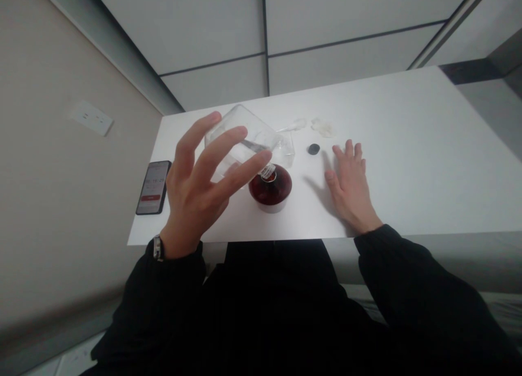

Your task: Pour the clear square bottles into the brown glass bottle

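Note:
My left hand [204,174] grips a clear, square-sided bottle [240,123], tilted so that its neck points down to the right. The bottle's mouth meets the top opening of a dark red, rounded container [271,193] with a paler base, standing near the table's front edge. Whether liquid is flowing between them I cannot tell. My right hand [350,185] rests on the table to the right, fingers stretched out, holding nothing. Just beyond its fingertips lies a small dark round cap [314,149]. Behind the red container sits a clear plastic box or tray [287,150], partly hidden by the bottle.
A phone [153,188] with its screen lit lies at the left end of the white table [428,164]. Whitish translucent scraps [322,128] lie toward the back. A wall with a socket [93,118] borders the left; pale panels [212,33] stand behind.

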### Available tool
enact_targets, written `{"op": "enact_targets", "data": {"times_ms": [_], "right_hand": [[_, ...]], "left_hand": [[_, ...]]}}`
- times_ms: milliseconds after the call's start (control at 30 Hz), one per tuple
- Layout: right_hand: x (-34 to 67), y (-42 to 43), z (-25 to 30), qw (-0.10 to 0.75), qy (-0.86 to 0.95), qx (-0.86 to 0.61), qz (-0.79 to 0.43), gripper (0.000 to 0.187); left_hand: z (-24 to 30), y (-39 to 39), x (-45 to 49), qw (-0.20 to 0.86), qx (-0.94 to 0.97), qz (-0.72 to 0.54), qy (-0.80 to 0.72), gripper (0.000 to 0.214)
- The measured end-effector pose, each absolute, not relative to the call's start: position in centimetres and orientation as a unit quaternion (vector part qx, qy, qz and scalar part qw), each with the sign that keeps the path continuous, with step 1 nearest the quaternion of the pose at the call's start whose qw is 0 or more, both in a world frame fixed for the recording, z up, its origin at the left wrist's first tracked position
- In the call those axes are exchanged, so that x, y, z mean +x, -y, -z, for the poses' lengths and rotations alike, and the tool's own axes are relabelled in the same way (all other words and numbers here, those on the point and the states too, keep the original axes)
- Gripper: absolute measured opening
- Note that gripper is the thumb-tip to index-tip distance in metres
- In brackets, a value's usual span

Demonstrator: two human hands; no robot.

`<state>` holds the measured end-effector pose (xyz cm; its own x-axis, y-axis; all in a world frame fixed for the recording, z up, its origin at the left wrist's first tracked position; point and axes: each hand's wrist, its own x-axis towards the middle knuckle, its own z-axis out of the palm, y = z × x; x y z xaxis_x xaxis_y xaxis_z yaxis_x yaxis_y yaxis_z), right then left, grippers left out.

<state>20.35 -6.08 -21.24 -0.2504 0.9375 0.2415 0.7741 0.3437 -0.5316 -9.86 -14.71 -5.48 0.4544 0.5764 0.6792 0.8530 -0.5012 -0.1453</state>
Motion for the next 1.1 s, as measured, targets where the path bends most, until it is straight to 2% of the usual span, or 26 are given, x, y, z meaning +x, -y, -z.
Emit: {"op": "enact_targets", "data": {"times_ms": [167, 333, 600, 900, 1100], "right_hand": [[20.25, 6.15, 20.9, 0.25, 0.776, -0.558, -0.154, 0.078], [20.37, 6.11, 20.75, 0.236, 0.779, -0.559, -0.159, 0.081], [20.51, 6.04, 21.06, 0.26, 0.776, -0.549, -0.169, 0.078], [20.26, 6.14, 20.65, 0.261, 0.768, -0.558, -0.177, 0.085], [20.37, 6.13, 20.83, 0.27, 0.772, -0.548, -0.178, 0.081]], "left_hand": [[5.66, 14.4, -10.0, 0.296, -0.808, 0.289, 0.42, 0.075], [6.1, 14.43, -10.59, 0.211, -0.825, 0.289, 0.438, 0.067], [5.43, 14.52, -9.77, 0.299, -0.805, 0.29, 0.424, 0.065], [5.3, 14.66, -9.91, 0.298, -0.807, 0.272, 0.432, 0.065], [5.62, 14.74, -10.31, 0.241, -0.813, 0.274, 0.453, 0.069]]}}
